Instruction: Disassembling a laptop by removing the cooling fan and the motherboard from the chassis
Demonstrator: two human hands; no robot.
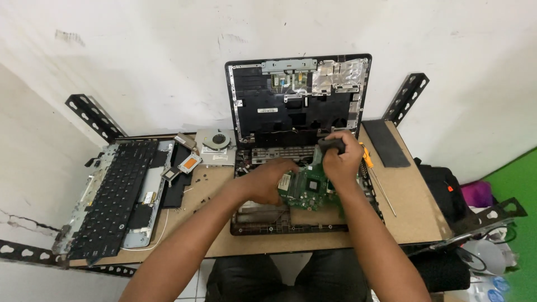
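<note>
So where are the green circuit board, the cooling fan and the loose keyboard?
green circuit board (307, 190), head view, on its bare middle.
cooling fan (216, 140), head view, on the round hub.
loose keyboard (114, 196), head view, on the black keys.

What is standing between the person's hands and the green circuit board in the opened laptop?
Nothing visible does. The left hand already rests on the left edge of the green circuit board, and the right hand, gripping a dark tool handle, is directly over the board's top right part inside the laptop base.
</note>
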